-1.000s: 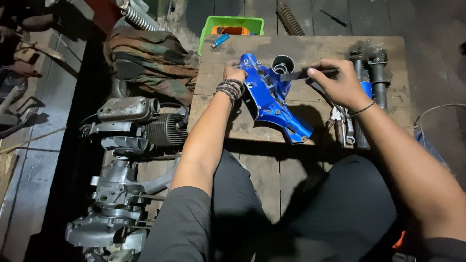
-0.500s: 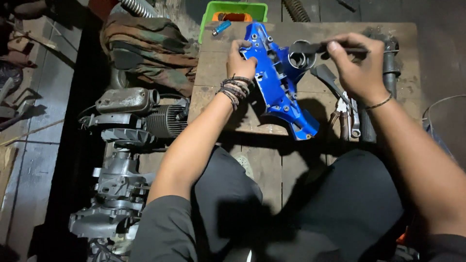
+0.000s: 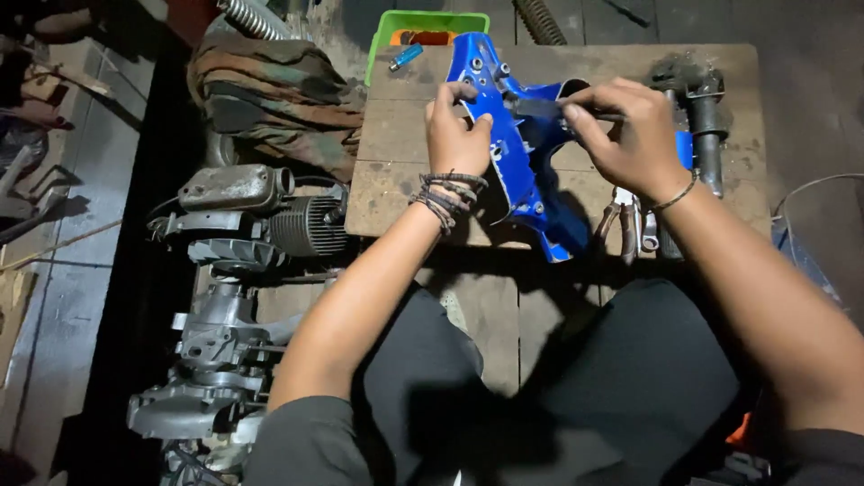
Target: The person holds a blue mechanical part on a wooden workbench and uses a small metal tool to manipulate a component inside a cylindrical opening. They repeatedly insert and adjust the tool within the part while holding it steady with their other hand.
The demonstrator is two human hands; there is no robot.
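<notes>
The left hand is closed on the top edge of the big blue painted metal part, with fingers curled over its rim. The right hand is clamped on a thin dark metal tool, and the tip of that tool touches the blue part near its round hole. The blue part lies in the middle of the low wooden bench, tipped up a little by the left hand. To do this bit well, I think the left hand should hold the blue part very still, and the right hand should keep the tool straight and push gently so it does not slip. Going from big things to small: on the floor to the left sits a grey metal engine with cooling fins, above it lies a striped brown and green cloth, then a green plastic tray at the far edge of the bench, a dark metal vise-like tool at the right, some silver pliers just beside the right wrist, and a small blue lighter. Compared with half a second ago, the left hand has moved up to the top edge, and the blue part sits nearer the middle of the view.
</notes>
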